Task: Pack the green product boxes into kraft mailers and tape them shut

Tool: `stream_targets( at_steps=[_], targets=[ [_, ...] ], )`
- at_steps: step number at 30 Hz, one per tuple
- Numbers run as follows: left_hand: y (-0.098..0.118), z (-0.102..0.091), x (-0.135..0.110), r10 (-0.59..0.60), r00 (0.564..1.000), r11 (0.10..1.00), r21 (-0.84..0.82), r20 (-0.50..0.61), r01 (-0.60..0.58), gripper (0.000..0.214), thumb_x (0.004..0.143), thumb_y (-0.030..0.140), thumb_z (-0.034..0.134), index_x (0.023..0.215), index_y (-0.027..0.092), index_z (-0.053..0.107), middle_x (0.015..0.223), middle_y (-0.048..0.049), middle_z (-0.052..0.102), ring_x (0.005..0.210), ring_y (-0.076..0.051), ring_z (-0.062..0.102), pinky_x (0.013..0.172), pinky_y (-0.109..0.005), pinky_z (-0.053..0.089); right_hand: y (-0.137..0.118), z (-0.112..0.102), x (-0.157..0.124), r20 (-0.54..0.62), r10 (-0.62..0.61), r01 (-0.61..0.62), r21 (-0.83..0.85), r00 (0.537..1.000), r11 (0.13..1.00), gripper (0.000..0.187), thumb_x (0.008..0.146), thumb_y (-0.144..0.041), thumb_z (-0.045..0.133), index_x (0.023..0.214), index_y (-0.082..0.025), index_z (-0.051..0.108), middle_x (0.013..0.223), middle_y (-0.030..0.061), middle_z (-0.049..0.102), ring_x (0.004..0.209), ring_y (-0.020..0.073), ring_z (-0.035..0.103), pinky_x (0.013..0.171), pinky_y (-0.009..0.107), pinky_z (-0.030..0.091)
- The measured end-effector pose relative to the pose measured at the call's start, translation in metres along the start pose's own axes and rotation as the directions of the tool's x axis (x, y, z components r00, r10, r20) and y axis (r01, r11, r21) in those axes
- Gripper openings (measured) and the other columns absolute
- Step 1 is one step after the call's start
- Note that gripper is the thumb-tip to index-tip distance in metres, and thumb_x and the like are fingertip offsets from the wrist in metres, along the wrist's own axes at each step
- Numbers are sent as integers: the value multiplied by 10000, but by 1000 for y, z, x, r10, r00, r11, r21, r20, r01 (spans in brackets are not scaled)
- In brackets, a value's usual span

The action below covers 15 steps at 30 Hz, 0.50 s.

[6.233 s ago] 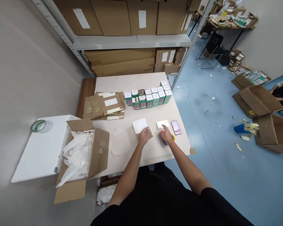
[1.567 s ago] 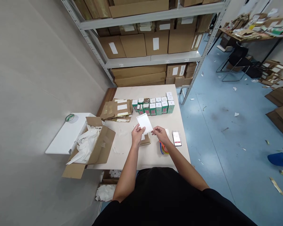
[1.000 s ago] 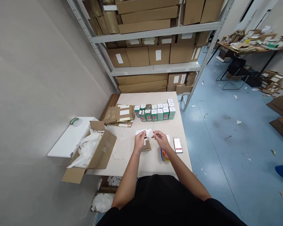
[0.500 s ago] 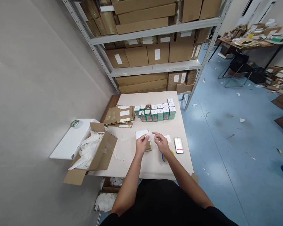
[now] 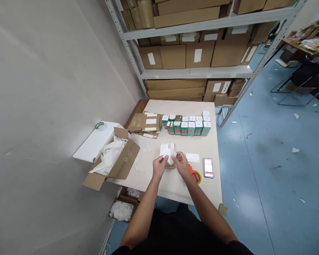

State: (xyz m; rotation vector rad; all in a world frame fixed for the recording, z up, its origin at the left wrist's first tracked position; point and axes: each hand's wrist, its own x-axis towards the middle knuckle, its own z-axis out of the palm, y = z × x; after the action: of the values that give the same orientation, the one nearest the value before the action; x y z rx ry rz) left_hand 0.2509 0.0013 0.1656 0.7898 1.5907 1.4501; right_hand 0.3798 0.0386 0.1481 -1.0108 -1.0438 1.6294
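Observation:
Between my two hands is a small piece of white paper (image 5: 170, 156), pinched at its left edge by my left hand (image 5: 159, 165) and at its right edge by my right hand (image 5: 181, 163). Right beneath it on the table lies a small cardboard box (image 5: 171, 165) with a white label or sheet (image 5: 164, 148) on top, partly hidden by the paper and my fingers. Another white slip (image 5: 192, 158) rests to the right of my right hand. Close to my right wrist are an orange tool (image 5: 191, 171), its kind unclear, and a roll of yellow tape (image 5: 199, 177).
Green and white boxes (image 5: 191, 129) stand in rows farther back, beside flattened cardboard (image 5: 145, 123). An open carton (image 5: 126, 159) full of white paper sits at the left table edge. A phone (image 5: 208, 168) lies at right. Shelving (image 5: 196, 73) with cartons rises behind the table.
My right hand has closed onto the paper, which now spreads between both hands. The view has shifted, so the shelf and table sit further right, and the orange tool shows beside the tape.

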Motion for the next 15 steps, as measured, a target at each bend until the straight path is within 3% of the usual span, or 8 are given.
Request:
stream_targets(
  at_steps=[4,7,10,13,15],
  targets=[
    [1,-24,3,50,998,998,-48,-33,-52,364,753,524,824,825,169,791,756,-34,706,750,-183,628,719,-282,510,-2,12,-1,27,-46,48,-76,999,996,351,866,-597,652,916,-255,594,1106,71,729,990,242,674,838,363,541],
    [3,-57,13,59,985,988,-135,-163,-81,344,730,501,837,788,169,770,760,-28,705,743,-167,624,728,-274,512,-2,23,-2,-16,-114,113,-63,993,992,293,853,-534,668,863,-253,585,1356,87,661,1144,269,640,890,380,531],
    [5,-108,24,22,930,972,-210,-366,-105,352,695,489,853,738,166,721,711,-5,659,693,-133,594,678,-240,484,6,40,-7,-67,-161,156,-75,985,985,267,854,-495,655,831,-250,552,1405,101,641,1170,281,621,898,395,518],
    [4,-168,21,-13,848,954,-259,-530,-148,376,698,504,843,752,165,689,710,6,643,674,-119,585,664,-230,474,21,67,-14,-78,-144,137,-94,986,986,277,855,-501,630,829,-256,502,1296,102,693,1022,258,649,802,373,525],
    [0,-206,10,10,818,952,-245,-575,-183,378,723,514,829,759,167,682,712,11,643,672,-118,580,666,-231,473,34,93,-21,-49,-98,93,-101,994,991,311,838,-512,641,812,-262,456,1162,80,723,879,226,644,717,343,516]
  ],
)
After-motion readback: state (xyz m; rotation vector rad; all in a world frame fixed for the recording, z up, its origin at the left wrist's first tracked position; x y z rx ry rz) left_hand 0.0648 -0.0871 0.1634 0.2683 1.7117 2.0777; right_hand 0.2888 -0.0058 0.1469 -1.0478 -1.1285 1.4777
